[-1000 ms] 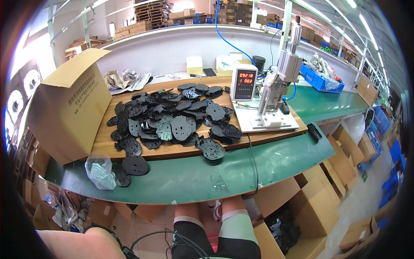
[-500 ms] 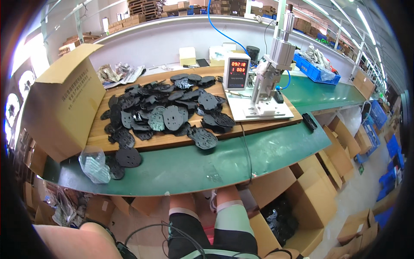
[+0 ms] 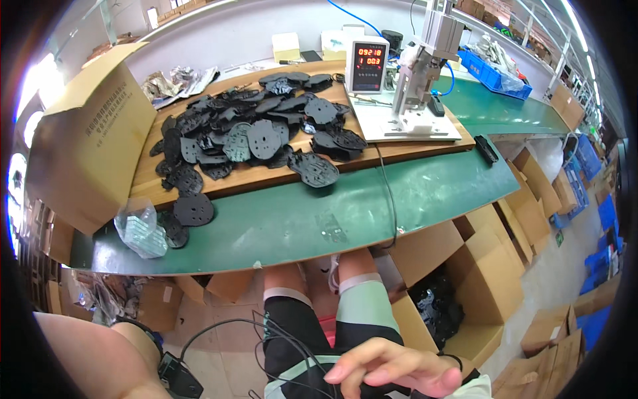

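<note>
My right hand (image 3: 402,367) is held over my lap at the lower edge, its fingers loosely bent and apart with nothing between them. A dark band circles its wrist. Only my left arm (image 3: 96,359) shows, at the lower left; the hand itself is out of sight. A black box with a cable (image 3: 179,377) hangs beside that arm. Farther off, black flat rounded plastic parts (image 3: 264,139) with holes lie heaped on a wooden board (image 3: 246,185). One such part (image 3: 314,170) overhangs the board's front edge, and two more (image 3: 193,209) lie at the bench's left.
On the green bench (image 3: 279,229) stand a metal press (image 3: 415,93) and a display box (image 3: 367,66). An upright carton (image 3: 93,133) and a clear bag (image 3: 141,229) are at left. An open carton of black parts (image 3: 435,312) sits at the floor on the right.
My right hand has risen into view at the lower edge. The bench and its things sit higher in the picture, as the view has tilted down. My left arm shows more.
</note>
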`<state>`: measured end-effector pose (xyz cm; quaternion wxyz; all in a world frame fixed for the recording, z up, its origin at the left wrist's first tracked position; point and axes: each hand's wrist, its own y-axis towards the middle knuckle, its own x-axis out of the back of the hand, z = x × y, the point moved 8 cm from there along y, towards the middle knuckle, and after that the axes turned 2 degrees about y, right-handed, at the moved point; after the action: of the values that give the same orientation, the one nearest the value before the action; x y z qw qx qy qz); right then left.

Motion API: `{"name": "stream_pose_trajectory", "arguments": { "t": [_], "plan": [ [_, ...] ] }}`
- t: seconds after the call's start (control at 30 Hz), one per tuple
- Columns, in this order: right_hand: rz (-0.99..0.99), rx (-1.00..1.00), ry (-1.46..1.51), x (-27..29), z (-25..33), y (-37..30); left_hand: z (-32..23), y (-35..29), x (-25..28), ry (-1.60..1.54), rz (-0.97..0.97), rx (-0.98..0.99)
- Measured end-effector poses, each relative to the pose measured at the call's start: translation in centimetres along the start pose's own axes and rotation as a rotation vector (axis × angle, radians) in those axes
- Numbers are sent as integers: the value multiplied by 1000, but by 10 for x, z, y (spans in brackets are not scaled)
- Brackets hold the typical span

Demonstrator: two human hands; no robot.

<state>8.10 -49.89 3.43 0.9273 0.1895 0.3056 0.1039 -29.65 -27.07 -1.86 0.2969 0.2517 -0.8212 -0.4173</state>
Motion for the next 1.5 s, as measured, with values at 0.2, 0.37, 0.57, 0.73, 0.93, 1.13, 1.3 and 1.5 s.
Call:
{"name": "stream_pose_trajectory", "arguments": {
  "t": [0.2,0.37,0.57,0.73,0.93,1.13,1.3,1.5],
  "plan": [
    [11,110,-93,22,-9,5,-5,12,-4,7,-27,-19],
    [-68,11,-403,61,-15,23,-26,27,-18,-26,-129,-106],
    [-169,63,-1087,130,31,69,-113,87,-121,-167,60,-235],
    [-223,1,-1768,239,51,150,-265,14,-332,-784,681,-516],
    [-135,-134,-1945,301,38,181,-255,-47,-391,-341,1021,-726],
    [-251,-76,-1863,294,51,177,-257,-53,-400,-449,1046,-711],
    [-440,271,-1918,244,74,143,-242,-41,-389,-521,932,-683],
    [-234,134,-1984,201,9,98,-237,-22,-374,-684,731,-506]
  ]
}}
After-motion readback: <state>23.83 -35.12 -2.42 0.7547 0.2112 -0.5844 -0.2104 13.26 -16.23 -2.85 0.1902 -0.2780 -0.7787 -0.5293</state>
